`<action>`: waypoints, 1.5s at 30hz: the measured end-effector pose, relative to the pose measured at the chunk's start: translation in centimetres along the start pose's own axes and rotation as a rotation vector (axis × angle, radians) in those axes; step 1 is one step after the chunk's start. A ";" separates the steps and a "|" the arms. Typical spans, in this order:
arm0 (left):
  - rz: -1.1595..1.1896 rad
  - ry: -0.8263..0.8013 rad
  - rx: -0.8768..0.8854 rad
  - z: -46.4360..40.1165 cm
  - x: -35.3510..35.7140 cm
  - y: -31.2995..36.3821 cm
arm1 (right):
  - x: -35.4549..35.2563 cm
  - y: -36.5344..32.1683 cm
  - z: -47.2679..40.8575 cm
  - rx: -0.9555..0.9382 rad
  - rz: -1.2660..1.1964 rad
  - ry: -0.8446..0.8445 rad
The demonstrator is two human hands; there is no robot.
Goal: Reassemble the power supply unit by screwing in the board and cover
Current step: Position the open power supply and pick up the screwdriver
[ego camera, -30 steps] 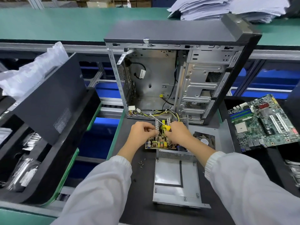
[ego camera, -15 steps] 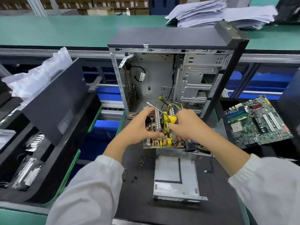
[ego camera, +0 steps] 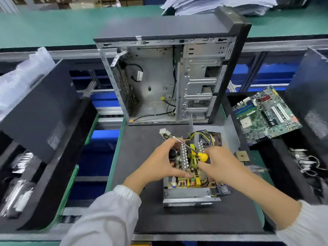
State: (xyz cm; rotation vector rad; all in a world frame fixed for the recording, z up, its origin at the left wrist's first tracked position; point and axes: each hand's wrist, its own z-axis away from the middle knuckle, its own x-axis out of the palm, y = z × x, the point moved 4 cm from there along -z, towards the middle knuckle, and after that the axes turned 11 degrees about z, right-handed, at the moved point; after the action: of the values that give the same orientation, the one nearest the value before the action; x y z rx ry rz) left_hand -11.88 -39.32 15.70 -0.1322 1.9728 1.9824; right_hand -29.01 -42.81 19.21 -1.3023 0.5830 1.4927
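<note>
The board (ego camera: 188,166) sat in the metal housing (ego camera: 188,196) on the black mat (ego camera: 138,157), near the open computer case (ego camera: 168,82). The left hand (ego camera: 159,164) gripped the board's left side, fingers curled over its components. The right hand (ego camera: 218,166) curled round a yellow-handled screwdriver (ego camera: 202,156) (shaft pointing far-left, idle). Seating the board seemed the step in hand; next it would need aligning with its screw holes, then a screw.

Black-matted table (ego camera: 145,219) with green edges carries: open grey-metal computer tower case (ego camera: 170,77) upright at the far end, silver power supply housing (ego camera: 190,197) with its exposed circuit board, a small square CPU chip (ego camera: 241,155) just right of it.
</note>
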 end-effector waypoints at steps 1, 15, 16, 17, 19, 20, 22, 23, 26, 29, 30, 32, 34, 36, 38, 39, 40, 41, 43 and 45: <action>0.003 -0.002 -0.001 0.2 0.0 -0.3 | 0.4 -0.1 0.1 -0.001 -0.005 -0.003; -0.100 -0.029 0.042 1.4 -0.1 -3.8 | 4.4 -0.6 -0.4 0.031 0.021 -0.034; -0.139 -0.013 0.071 1.3 -0.2 -4.0 | 4.7 -0.5 -0.4 0.033 0.017 -0.033; -0.153 0.008 0.083 1.3 -0.4 -4.4 | 5.0 -0.4 -0.5 0.037 0.016 -0.036; -0.069 0.061 0.062 1.4 -1.2 -5.4 | 5.6 -0.3 -0.8 0.042 0.028 -0.046; 0.015 0.092 0.032 1.5 -1.6 -5.9 | 5.8 -0.3 -0.9 0.049 0.043 -0.050; 0.176 0.134 -0.085 1.9 -2.0 -7.3 | 6.0 -0.3 -1.2 0.065 0.073 -0.056; 0.230 0.133 -0.155 2.1 -1.9 -7.9 | 6.1 -0.3 -1.3 0.068 0.087 -0.059; 0.321 0.067 -0.251 2.4 -0.9 -9.7 | 6.2 -0.5 -1.4 0.062 0.118 -0.074; 0.378 0.047 -0.258 2.7 -0.4 -10.5 | 6.2 -0.9 -1.6 0.049 0.136 -0.098; 0.402 0.044 -0.260 2.7 -0.4 -10.6 | 6.2 -0.9 -1.7 0.052 0.142 -0.103; 0.394 0.041 -0.239 2.7 -0.2 -10.7 | 6.0 -1.0 -1.8 0.054 0.158 -0.100; 0.363 0.056 -0.185 2.3 0.3 -10.5 | 5.8 -1.1 -1.6 0.038 0.190 -0.111; 0.353 0.090 -0.156 1.9 1.0 -10.1 | 5.4 -1.2 -1.7 0.014 0.263 -0.132; 0.354 0.159 -0.139 1.8 1.5 -9.5 | 3.8 -0.9 -2.4 0.015 0.260 -0.035; 0.341 0.229 -0.116 1.9 1.4 -9.2 | 2.4 -0.5 -3.1 0.028 0.196 0.087; 0.300 0.325 -0.065 2.2 1.1 -8.7 | 0.8 0.1 -3.9 0.048 0.113 0.229; 0.229 0.428 0.010 2.6 0.7 -8.2 | -0.7 0.8 -4.8 0.065 0.079 0.345; 0.073 0.481 0.113 3.0 0.3 -7.0 | -2.2 1.6 -6.6 0.092 0.186 0.347; -0.114 0.326 0.077 2.8 0.9 -5.9 | -1.6 2.0 -8.2 0.102 0.253 0.168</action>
State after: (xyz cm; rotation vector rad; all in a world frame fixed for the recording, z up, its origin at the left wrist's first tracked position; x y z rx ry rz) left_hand -10.49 -36.57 9.88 -0.5682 2.1783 1.9046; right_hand -27.56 -51.11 17.74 -1.3192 0.9508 1.5426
